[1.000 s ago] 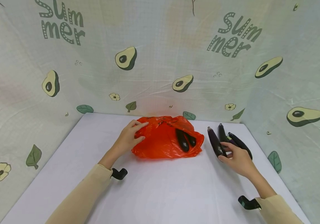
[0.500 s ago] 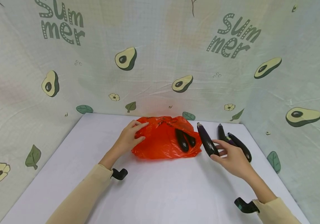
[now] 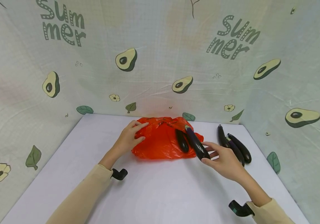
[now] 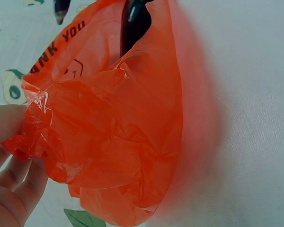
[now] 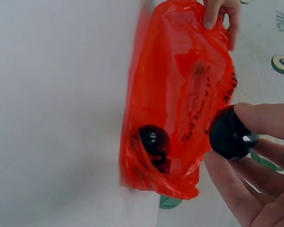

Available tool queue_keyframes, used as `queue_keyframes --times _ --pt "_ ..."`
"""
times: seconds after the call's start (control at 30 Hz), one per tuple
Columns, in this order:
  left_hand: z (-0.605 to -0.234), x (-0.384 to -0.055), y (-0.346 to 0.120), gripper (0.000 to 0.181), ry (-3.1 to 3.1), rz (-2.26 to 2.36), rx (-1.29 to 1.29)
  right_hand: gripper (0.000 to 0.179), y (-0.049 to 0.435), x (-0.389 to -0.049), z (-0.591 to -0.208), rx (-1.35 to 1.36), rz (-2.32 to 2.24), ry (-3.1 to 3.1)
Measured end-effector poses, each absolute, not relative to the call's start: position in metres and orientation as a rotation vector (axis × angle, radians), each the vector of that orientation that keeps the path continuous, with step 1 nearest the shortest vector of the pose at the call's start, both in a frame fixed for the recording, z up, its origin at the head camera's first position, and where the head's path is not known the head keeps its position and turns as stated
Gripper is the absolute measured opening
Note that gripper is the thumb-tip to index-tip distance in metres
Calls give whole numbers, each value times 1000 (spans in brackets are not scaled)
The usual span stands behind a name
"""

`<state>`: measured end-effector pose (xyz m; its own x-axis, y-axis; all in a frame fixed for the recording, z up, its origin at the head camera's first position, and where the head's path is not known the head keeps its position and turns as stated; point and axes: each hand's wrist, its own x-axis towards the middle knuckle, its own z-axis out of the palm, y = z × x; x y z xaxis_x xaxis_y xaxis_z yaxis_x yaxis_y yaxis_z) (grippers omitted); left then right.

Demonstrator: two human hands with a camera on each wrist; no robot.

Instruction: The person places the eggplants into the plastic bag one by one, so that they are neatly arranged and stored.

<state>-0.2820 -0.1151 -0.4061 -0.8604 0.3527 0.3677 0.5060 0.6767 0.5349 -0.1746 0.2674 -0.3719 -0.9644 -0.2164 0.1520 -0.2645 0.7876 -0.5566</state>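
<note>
Purple eggplants (image 3: 234, 143), perhaps 3, lie right of orange bag (image 3: 160, 141).

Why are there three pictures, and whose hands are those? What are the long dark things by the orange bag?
Those are a person's two bare hands. The wide picture comes from a camera worn on the head; the two close-ups come from small cameras on each wrist. A crinkly orange plastic bag lies on the white table. The left hand pinches the bag's edge. The right hand holds a long dark purple eggplant by its end, pointing it at the bag's mouth. At least one eggplant in the bag already shows there. More spare eggplants lie on the table to the right.
</note>
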Motion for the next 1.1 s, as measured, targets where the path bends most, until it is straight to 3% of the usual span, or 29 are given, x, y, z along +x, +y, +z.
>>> queue_keyframes --times 0.73,1.1 --pt "-405 -282 -114 65 -2653 -940 -702 58 245 -181 -384 534 1002 -2930" --pt "-403 -282 -112 66 -2634 -935 -714 59 238 -203 -401 473 1010 -2914"
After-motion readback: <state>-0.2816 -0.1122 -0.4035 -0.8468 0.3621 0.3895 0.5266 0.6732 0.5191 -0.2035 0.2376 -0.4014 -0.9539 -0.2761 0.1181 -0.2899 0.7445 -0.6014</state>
